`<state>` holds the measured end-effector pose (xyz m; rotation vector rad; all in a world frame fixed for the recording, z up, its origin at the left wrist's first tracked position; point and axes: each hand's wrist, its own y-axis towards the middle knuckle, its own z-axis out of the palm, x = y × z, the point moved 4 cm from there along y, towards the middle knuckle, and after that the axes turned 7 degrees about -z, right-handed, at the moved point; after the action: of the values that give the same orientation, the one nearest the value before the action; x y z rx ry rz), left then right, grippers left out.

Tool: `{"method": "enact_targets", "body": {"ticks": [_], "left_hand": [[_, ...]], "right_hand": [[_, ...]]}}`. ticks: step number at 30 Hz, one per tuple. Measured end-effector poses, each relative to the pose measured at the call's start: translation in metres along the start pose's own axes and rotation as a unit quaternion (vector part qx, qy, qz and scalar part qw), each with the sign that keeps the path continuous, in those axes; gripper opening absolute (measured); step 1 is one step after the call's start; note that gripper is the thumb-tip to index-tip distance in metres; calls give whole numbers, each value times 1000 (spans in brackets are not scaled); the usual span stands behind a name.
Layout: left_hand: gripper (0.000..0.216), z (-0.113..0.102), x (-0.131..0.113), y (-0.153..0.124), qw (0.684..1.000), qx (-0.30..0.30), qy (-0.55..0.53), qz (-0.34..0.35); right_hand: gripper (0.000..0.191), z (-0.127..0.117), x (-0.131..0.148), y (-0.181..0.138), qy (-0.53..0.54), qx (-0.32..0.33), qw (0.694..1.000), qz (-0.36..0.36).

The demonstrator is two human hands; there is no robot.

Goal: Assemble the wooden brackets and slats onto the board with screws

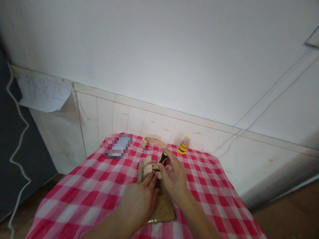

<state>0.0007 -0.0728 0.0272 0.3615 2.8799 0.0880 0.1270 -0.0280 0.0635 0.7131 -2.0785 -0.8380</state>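
Head view: we've got our right hand curled round the yellow-black screwdriver, our left hand fingers-extended at the wooden piece, grip unclear, over the brown pad between the side edges of the table.

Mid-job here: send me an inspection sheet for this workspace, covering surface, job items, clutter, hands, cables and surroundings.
Surface: red-and-white checked tablecloth, slightly creased.
Job items: yellow-and-black screwdriver; pale wooden piece on a brown pad.
Clutter: curved wooden piece, thin dark pieces, yellow-based container, blurred-out flat item, all toward the back.
Hands: right hand holds the screwdriver; left hand has fingers at the pale wooden piece, grip unclear.
Cables: white cord hanging at left.
Surroundings: white wall behind; handwritten paper at left.
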Motion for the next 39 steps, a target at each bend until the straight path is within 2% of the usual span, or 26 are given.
{"method": "enact_targets", "body": {"ticks": [8, 15, 25, 33, 39], "left_hand": [[48, 2, 0, 0, 1000, -2, 3, 5], [46, 0, 0, 0, 1000, -6, -8, 9], [47, 0, 0, 0, 1000, -2, 2, 4], [48, -2, -1, 0, 1000, -3, -8, 5], [47, -4, -1, -1, 1000, 4, -6, 11]], "right_hand": [[45, -3, 2, -3, -20, 11, 1000, 2], [44, 3, -2, -8, 50, 10, 998, 32], [43, 2, -5, -1, 21, -13, 997, 73], [40, -1, 2, -1, -18, -6, 1000, -9], [43, -1, 5, -4, 32, 14, 999, 11]]}}
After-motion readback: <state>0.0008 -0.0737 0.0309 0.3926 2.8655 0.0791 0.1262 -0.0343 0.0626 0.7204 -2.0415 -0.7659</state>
